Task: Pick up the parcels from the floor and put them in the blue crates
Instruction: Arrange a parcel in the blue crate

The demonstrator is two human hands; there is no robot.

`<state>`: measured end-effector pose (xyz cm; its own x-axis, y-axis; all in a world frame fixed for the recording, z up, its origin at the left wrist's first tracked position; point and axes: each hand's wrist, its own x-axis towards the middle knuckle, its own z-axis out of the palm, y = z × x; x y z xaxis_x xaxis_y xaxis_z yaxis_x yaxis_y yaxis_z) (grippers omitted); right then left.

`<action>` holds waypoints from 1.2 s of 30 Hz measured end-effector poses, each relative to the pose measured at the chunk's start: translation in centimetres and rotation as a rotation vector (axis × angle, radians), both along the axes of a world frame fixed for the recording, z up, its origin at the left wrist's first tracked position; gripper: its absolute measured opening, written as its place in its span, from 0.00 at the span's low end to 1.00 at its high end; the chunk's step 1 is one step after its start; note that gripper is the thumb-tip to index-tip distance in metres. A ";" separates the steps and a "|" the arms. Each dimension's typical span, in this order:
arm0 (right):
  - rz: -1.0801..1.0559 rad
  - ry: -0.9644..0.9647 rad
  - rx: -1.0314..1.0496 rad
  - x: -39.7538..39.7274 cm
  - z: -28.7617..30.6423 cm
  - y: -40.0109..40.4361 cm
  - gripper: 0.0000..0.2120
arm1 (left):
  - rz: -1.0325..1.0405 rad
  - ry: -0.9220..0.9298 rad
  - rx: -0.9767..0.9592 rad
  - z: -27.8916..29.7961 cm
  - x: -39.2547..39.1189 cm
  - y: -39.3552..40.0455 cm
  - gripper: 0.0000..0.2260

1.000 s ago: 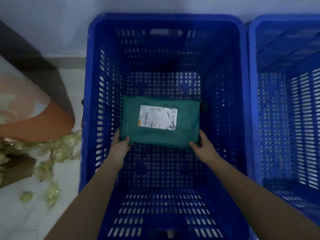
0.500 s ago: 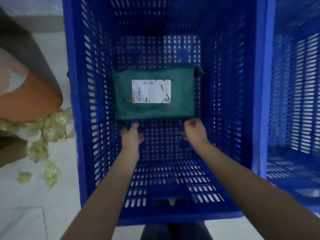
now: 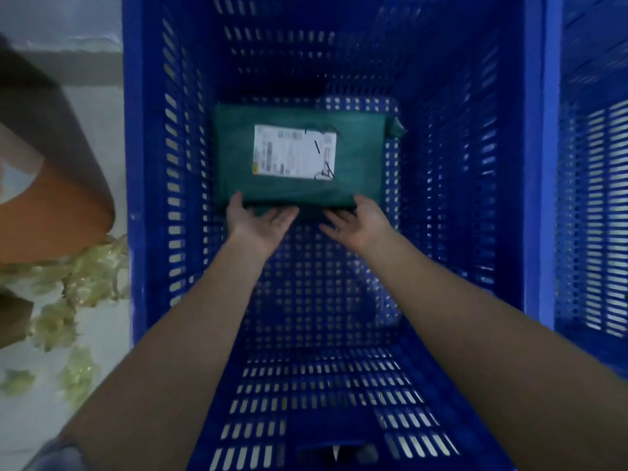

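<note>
Parcel (image 3: 299, 158): flat green plastic-wrapped rectangle, white label, lying on perforated floor of blue crate (image 3: 506, 198). Left hand (image 3: 258, 220) and right hand (image 3: 356, 222), fingers spread loosely, touch its near edge.

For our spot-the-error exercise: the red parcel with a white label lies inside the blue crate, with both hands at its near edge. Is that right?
Not quite: the parcel is green, not red, as the head view shows. The rest holds: it bears a white label and lies inside the blue crate, with the left hand and right hand at its near edge.

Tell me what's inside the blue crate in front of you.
One green parcel with a white label lies on the blue crate floor; both hands touch its near edge. Anything beneath it is hidden.
</note>
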<state>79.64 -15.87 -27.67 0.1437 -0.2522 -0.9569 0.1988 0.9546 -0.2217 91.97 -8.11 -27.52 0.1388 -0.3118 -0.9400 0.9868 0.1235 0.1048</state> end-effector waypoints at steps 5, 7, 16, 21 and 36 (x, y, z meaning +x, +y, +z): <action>0.061 -0.051 -0.112 2.1 -0.7 -2.5 0.20 | -0.101 -0.126 -0.057 0.2 2.0 -2.9 0.29; 0.085 -0.065 -0.140 2.5 -0.5 -3.2 0.20 | -0.175 -0.199 -0.040 0.3 2.7 -3.4 0.27; 0.409 0.144 -0.106 -3.0 2.6 2.0 0.21 | -0.658 -0.276 0.261 2.8 -2.2 1.5 0.24; 0.850 0.233 -0.037 -9.4 5.8 8.5 0.21 | -1.164 -0.266 0.508 5.3 -8.6 6.2 0.19; 0.556 0.877 -0.588 -26.4 21.5 17.9 0.04 | -1.796 -0.549 0.323 16.5 -19.8 7.4 0.11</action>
